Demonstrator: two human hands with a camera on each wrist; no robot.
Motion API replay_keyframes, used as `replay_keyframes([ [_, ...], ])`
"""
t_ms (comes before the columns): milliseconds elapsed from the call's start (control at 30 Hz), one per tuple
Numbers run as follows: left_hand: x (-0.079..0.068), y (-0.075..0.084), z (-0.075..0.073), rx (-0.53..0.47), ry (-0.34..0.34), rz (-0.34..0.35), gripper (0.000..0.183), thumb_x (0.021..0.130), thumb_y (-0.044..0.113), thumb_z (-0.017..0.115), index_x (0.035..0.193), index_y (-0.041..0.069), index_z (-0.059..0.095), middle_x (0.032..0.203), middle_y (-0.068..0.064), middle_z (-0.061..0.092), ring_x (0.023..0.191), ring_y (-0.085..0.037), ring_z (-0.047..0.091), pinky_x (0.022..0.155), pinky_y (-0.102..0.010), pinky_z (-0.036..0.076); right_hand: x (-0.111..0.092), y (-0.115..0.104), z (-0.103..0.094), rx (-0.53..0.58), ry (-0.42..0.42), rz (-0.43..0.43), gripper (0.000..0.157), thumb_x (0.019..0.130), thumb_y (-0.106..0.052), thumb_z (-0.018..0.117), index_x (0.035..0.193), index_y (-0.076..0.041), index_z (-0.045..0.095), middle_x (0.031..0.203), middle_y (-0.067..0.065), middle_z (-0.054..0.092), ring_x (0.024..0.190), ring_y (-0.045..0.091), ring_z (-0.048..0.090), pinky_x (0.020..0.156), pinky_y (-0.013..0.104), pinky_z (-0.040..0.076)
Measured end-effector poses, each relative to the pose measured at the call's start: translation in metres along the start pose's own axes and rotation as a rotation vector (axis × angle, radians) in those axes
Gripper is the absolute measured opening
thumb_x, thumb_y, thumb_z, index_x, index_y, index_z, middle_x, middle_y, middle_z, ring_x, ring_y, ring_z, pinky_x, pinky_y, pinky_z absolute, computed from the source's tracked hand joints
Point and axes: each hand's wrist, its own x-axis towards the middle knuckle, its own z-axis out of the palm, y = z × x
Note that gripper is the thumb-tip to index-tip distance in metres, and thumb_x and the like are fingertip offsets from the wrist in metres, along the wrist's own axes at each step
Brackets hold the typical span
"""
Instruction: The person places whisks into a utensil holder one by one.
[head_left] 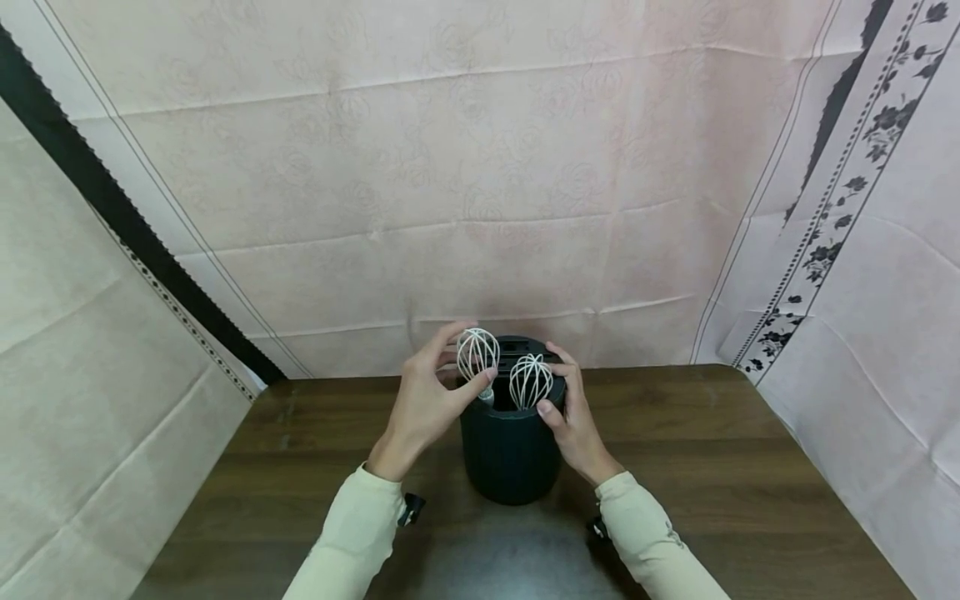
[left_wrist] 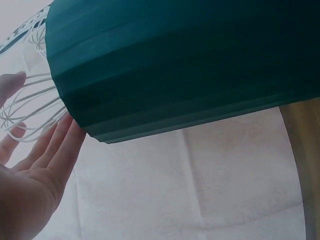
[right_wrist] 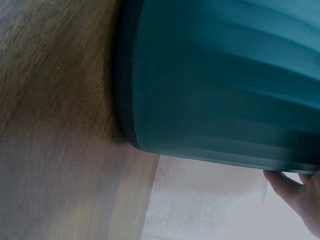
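A dark green, ribbed utensil holder (head_left: pixel 510 458) stands upright on the table. Two white wire whisks poke out of its top, wire heads up. At the left whisk (head_left: pixel 477 353) is my left hand (head_left: pixel 431 392), its thumb and fingers around the wire head. In the left wrist view, some fingertips of that hand meet the holder's rim. My right hand (head_left: pixel 576 421) grips the right side of the holder near the rim, thumb in front and fingers farther back. Just beside that thumb is the right whisk (head_left: pixel 530 382). The whisks' lower ends are hidden inside the holder.
The brown wooden table (head_left: pixel 315 500) runs under the holder. Close behind it hangs a pale patterned cloth (head_left: pixel 480 167). More cloth hangs at both sides, the right one (head_left: pixel 885 275) with a floral border. A slotted dark section (head_left: pixel 519 343) spans the holder's back.
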Motion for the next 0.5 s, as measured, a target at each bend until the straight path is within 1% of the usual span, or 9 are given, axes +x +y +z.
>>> replay_keyframes([
  [100,-0.002,-0.002,0.002,0.019,-0.011,0.008,0.061,0.084,0.037,0.08,0.139,0.035,0.052,0.121,-0.004,0.066,0.105,-0.019,0.066,0.088,-0.035,0.056,0.0,0.0,0.0,0.009,0.003,-0.004,0.043,0.095,-0.027,0.055,0.135,-0.017,0.044,0.161,0.007,0.022,0.144,0.024,0.026,0.113,0.026,0.028],
  [233,-0.006,-0.004,0.004,0.032,-0.021,0.018,0.061,0.083,0.035,0.082,0.136,0.032,0.053,0.119,-0.004,0.069,0.107,-0.019,0.066,0.093,-0.041,0.054,0.0,0.001,0.001,0.011,0.004,-0.011,0.044,0.094,-0.024,0.056,0.136,-0.015,0.044,0.161,0.008,0.022,0.144,0.026,0.026,0.113,0.026,0.028],
  [333,-0.007,-0.004,0.006,0.054,-0.018,0.026,0.061,0.081,0.035,0.083,0.135,0.028,0.056,0.117,-0.002,0.07,0.105,-0.013,0.066,0.094,-0.042,0.052,0.001,0.001,0.0,0.004,0.003,-0.013,0.044,0.095,-0.029,0.056,0.136,-0.016,0.044,0.161,0.007,0.022,0.144,0.026,0.026,0.113,0.026,0.028],
  [400,-0.009,-0.005,0.008,0.072,-0.007,0.036,0.061,0.08,0.035,0.084,0.134,0.026,0.057,0.115,0.0,0.071,0.105,-0.01,0.064,0.094,-0.042,0.051,0.001,0.001,0.0,0.004,0.003,-0.011,0.044,0.096,-0.033,0.056,0.135,-0.016,0.044,0.161,0.008,0.022,0.144,0.026,0.026,0.113,0.026,0.028],
  [433,-0.009,-0.006,0.01,0.085,-0.001,0.042,0.061,0.08,0.035,0.084,0.134,0.026,0.058,0.115,0.001,0.071,0.105,-0.008,0.064,0.095,-0.041,0.05,0.001,0.001,0.0,0.004,0.004,-0.012,0.045,0.096,-0.035,0.056,0.135,-0.016,0.044,0.161,0.008,0.022,0.144,0.025,0.026,0.113,0.026,0.028],
  [500,-0.011,-0.007,0.012,0.109,0.012,0.059,0.062,0.079,0.036,0.085,0.134,0.023,0.059,0.115,0.004,0.071,0.106,-0.007,0.064,0.096,-0.038,0.05,0.001,0.001,-0.001,0.007,0.005,-0.014,0.045,0.096,-0.038,0.056,0.134,-0.017,0.044,0.161,0.009,0.023,0.144,0.025,0.027,0.113,0.026,0.028],
])
